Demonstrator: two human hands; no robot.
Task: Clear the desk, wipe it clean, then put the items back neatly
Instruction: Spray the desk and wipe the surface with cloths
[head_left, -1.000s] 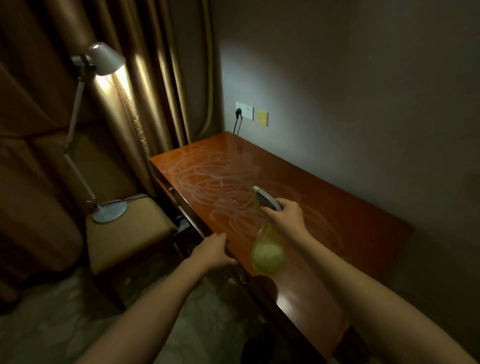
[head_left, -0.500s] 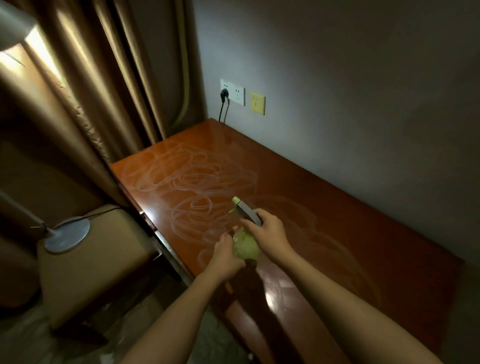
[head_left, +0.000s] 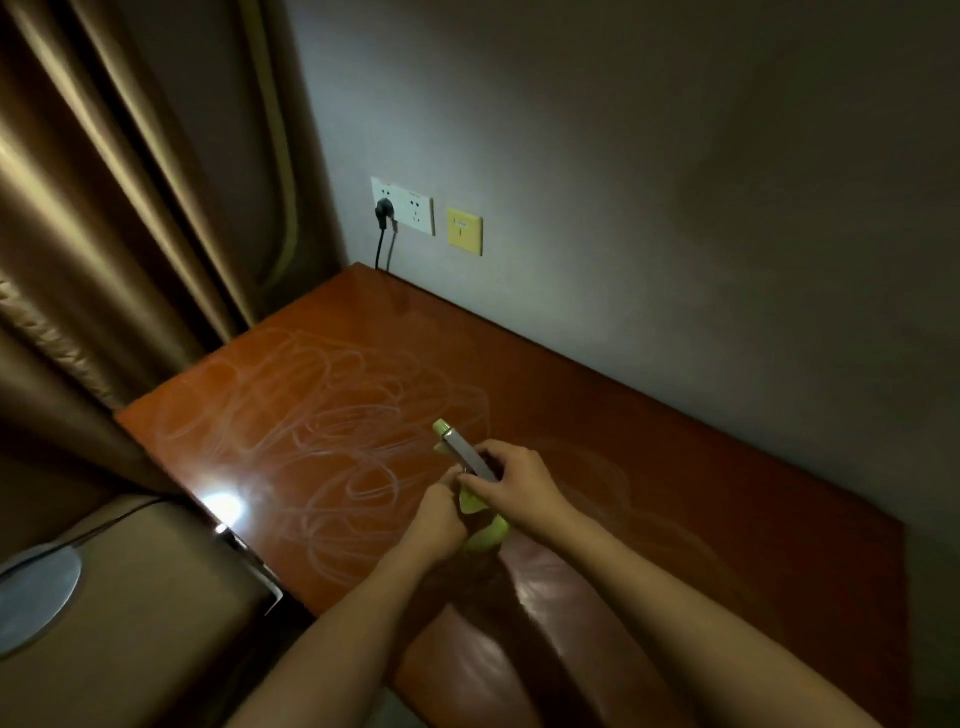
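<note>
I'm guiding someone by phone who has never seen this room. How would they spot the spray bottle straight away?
Start at the reddish wooden desk against the grey wall, its top streaked with pale swirls. Over its near edge, both hands meet: the right hand grips the top of the spray bottle and the left hand grips it lower down. It is the only yellow-green thing on the desk, with a grey head pointing towards the swirls.
</note>
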